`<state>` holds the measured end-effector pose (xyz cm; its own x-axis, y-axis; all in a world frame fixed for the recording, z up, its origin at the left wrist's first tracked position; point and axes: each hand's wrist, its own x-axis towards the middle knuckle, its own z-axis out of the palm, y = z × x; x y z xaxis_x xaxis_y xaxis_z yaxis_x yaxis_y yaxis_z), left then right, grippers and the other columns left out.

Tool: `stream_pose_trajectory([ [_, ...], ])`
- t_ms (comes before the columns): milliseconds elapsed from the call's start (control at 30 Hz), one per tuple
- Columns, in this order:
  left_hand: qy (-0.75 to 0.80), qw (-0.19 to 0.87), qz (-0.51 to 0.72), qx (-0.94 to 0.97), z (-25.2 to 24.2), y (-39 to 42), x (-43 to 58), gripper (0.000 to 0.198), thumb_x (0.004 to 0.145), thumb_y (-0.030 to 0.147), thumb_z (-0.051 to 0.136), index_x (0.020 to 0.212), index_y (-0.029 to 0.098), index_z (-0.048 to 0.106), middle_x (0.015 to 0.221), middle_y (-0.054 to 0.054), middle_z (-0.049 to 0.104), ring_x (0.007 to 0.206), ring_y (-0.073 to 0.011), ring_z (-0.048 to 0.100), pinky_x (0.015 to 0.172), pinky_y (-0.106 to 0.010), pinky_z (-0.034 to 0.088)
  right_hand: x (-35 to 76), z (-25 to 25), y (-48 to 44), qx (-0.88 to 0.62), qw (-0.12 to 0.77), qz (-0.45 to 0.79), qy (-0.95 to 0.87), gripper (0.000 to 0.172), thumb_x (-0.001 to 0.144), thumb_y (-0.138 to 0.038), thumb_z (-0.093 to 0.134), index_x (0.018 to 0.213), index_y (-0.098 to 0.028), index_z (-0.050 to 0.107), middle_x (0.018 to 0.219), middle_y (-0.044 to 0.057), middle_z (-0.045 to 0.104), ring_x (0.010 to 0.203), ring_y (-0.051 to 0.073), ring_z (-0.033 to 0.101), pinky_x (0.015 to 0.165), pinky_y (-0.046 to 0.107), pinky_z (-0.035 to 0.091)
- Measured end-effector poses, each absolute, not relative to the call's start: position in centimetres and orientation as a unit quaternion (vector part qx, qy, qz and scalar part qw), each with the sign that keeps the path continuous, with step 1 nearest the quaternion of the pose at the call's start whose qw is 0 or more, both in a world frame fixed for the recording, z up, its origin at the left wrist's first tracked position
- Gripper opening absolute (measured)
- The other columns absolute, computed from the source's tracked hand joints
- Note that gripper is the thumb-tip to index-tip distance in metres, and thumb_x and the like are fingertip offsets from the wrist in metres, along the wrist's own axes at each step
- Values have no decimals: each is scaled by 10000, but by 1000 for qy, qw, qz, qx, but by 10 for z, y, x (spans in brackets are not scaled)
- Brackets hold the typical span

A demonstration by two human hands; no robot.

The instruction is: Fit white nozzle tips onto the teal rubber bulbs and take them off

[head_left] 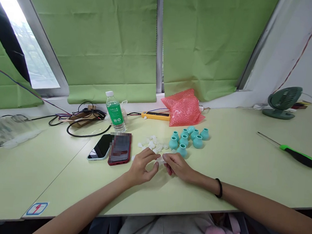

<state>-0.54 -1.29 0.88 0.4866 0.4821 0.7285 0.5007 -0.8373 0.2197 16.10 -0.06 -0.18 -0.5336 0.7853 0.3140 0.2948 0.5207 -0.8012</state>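
A small translucent plastic piece (160, 160) is held between my two hands above the table. My left hand (142, 168) has its thumb and index finger closing on the left end of the piece. My right hand (178, 166) pinches the other end, its fingers curled. The exact shape of the piece is partly hidden by the fingertips. Just behind the hands lies a loose pile of small whitish translucent pieces (152, 142). Several turquoise vase-shaped pots (183, 140) stand grouped behind my right hand, the closest one (181, 151) almost beside it.
Two phones, one pale-edged (100, 148) and one red-cased (120, 150), lie left of the pile. Behind them stand a water bottle (115, 112) and tangled cables (88, 116). A pink bubble-wrap bag (184, 110), a screwdriver (300, 156) and a green fan (284, 101) are farther right.
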Motion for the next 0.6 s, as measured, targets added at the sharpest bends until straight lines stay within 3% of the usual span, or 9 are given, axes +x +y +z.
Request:
stream_pose_trajectory([
  [200,-330,-131,-412,-839,21,-12,-7,213,677,200,503,877,131,531,746,-53,547,669,-134,478,572,-256,409,162,4,-7,-313,349,279,-838,299,846,-360,242,681,-167,400,506,-26,457,461,81,410,495,200,326],
  [400,-343,-130,-368,-854,24,-14,-7,175,682,243,515,817,134,539,695,-30,533,635,-121,443,584,-248,378,165,0,-6,-303,327,236,-863,230,843,-323,277,967,-155,372,537,-34,459,462,94,405,480,204,308],
  [600,-357,-95,-348,-862,21,-14,-9,152,686,272,502,747,133,510,638,-9,471,584,-105,417,558,-235,357,165,3,-6,-289,311,227,-877,226,836,-300,303,999,-155,363,537,-35,455,462,97,396,480,203,299],
])
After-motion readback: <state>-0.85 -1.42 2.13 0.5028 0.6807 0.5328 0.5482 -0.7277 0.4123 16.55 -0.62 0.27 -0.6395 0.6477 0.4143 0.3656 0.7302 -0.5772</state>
